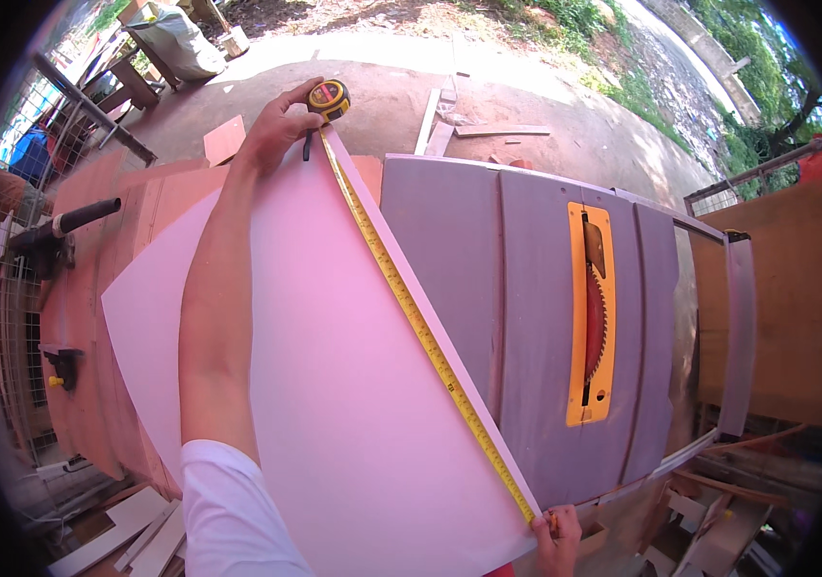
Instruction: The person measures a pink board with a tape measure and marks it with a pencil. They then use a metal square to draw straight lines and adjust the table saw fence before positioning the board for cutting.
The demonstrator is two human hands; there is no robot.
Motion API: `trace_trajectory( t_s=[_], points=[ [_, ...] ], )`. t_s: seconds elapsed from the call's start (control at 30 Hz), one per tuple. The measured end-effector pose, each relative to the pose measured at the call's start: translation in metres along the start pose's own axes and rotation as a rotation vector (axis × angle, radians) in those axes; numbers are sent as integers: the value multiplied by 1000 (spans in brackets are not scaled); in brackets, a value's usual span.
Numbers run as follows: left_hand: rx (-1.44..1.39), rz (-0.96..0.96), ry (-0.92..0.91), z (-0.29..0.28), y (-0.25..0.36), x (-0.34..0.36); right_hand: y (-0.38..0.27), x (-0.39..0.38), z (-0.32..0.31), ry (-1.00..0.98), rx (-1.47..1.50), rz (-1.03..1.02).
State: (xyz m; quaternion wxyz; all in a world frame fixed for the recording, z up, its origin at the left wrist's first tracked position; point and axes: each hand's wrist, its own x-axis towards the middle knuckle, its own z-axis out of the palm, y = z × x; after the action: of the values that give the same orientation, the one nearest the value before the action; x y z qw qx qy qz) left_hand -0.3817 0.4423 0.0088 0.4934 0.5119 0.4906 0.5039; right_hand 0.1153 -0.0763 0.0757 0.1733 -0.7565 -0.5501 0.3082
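Outdoors, on bare reddish ground with grass at the upper right of the frame, a grey table saw surface (pixel 526 288) fills the middle, with a yellow insert (pixel 591 317) holding a dark red saw blade (pixel 594 322) right of centre. Across the saw's left side lies a large pale pink panel (pixel 334 385), running from the upper middle down to the bottom edge. Along the panel's right edge a yellow tape measure blade (pixel 420 327) is stretched diagonally. At its upper end, top centre, the left hand (pixel 276 125) is closed on the yellow and black tape measure case (pixel 329 98), the forearm lying along the panel. At the bottom right of centre, the right hand (pixel 557 539) pinches the tape's end at the panel's lower corner, fingers together on it. Left of the panel, reddish-brown boards (pixel 93 288) lie stacked, with a black-handled tool (pixel 64 226) near the left edge. Loose wood offcuts (pixel 488 130) lie on the ground beyond the saw, and a pale sack (pixel 180 38) sits at the upper left.
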Motion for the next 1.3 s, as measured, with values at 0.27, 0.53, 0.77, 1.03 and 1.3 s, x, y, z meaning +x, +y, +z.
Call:
trace_trajectory(
  t_s=[0.27,0.53,0.77,1.03,1.3],
  points=[
    [-454,177,53,-41,29,-71,39,28,-81,562,593,218],
    [-375,-249,-110,-47,123,-323,-2,148,-320,752,977,-268],
    [-942,-741,-295,40,116,-621,-197,355,-329,44,963,-680],
    [-962,-670,361,335,154,-687,-279,305,-185,120,333,-777],
    [-524,-702,727,431,121,-580,-31,126,-66,-668,336,-543]
  ],
)
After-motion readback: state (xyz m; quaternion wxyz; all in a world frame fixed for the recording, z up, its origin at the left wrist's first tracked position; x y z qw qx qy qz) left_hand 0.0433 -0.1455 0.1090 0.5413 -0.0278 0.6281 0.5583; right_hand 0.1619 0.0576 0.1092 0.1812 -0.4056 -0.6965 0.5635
